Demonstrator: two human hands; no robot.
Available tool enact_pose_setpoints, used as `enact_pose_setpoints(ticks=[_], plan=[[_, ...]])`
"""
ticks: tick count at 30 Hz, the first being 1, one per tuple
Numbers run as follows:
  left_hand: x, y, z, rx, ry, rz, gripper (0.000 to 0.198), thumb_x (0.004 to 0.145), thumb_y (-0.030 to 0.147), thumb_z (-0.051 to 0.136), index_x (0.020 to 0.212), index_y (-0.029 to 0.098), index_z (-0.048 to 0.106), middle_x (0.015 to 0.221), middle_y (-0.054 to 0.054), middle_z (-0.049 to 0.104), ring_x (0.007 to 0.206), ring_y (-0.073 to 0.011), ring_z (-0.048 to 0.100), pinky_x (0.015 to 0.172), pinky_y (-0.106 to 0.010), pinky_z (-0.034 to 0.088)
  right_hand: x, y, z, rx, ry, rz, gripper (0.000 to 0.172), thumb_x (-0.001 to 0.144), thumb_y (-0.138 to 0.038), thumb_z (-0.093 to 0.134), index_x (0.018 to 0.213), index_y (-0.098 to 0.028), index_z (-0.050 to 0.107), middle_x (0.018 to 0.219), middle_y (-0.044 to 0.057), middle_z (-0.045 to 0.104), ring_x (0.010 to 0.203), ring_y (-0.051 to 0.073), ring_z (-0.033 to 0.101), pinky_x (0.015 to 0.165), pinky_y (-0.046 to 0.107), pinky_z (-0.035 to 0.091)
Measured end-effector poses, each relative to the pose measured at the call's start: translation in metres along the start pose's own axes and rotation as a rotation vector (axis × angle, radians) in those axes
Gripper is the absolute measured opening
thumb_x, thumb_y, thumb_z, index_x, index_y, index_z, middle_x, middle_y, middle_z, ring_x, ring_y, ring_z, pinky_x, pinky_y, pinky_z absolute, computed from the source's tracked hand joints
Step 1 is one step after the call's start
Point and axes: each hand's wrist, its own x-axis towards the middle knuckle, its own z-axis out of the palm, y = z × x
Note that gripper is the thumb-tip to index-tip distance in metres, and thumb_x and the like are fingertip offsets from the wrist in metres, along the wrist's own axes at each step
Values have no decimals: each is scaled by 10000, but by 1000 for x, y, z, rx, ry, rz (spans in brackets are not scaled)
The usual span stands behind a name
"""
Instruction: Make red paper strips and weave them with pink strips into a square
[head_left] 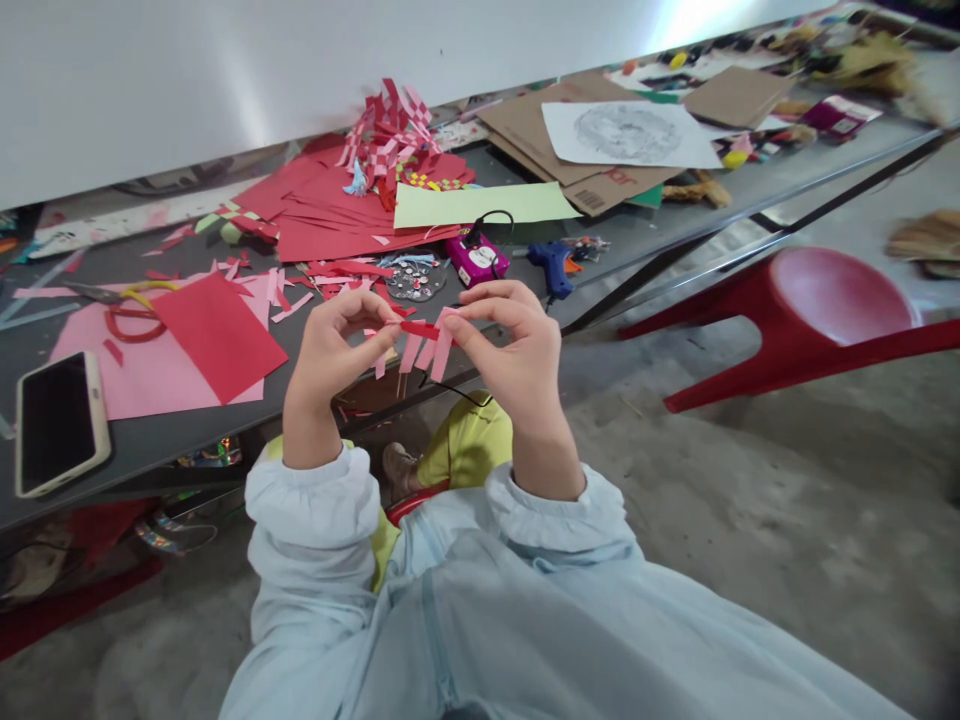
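My left hand (334, 345) and my right hand (510, 345) are raised in front of me at the table's near edge, both pinched shut on a small piece of red and pink paper strips (421, 340). A red strip runs across between the fingertips and several pink strips hang down from it. On the table behind lie a woven red and pink paper piece (390, 135), a stack of red paper sheets (330, 210) and loose cut strips (341, 272).
A phone (58, 420) lies at the left on the dark table (172, 430). Scissors (124, 295), pink and red sheets (187, 345), a light green sheet (480, 203), a purple box (477, 258), a blue glue gun (551, 262) and cardboard with a drawing (630, 135) sit further back. A red stool (810, 310) stands at the right.
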Motion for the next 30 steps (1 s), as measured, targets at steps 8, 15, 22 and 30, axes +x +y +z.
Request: enact_pose_setpoints(ticks=[8,15,22,30], plan=[[-1,-3,-2,-16,61,31,234,773,380,774,777,192,635,762,-9,653,691,-113,636,689,-247,551,-3,-2,-4,-9,-47,-1,128,742,-260,798,845,-250,722,992,23,691,1007,215,630,944,424,477],[-1,-3,-3,-43,156,0,296,722,449,797,765,206,633,765,-8,640,706,-131,646,700,-270,560,-8,13,-4,168,-30,109,532,738,-404,803,1212,-277,599,1153,48,670,1050,203,633,945,382,480],[0,-7,-2,-68,188,-2,298,722,462,802,774,219,637,775,0,640,711,-121,644,710,-265,561,-18,27,11,312,-263,264,373,741,-469,780,1016,-223,715,1044,50,750,974,196,681,919,373,513],[3,-11,-1,-153,236,-59,305,689,444,828,771,226,631,726,29,631,632,-107,647,690,-259,555,-22,22,31,454,-321,393,364,766,-552,723,736,-189,705,822,35,737,780,156,668,764,306,532]])
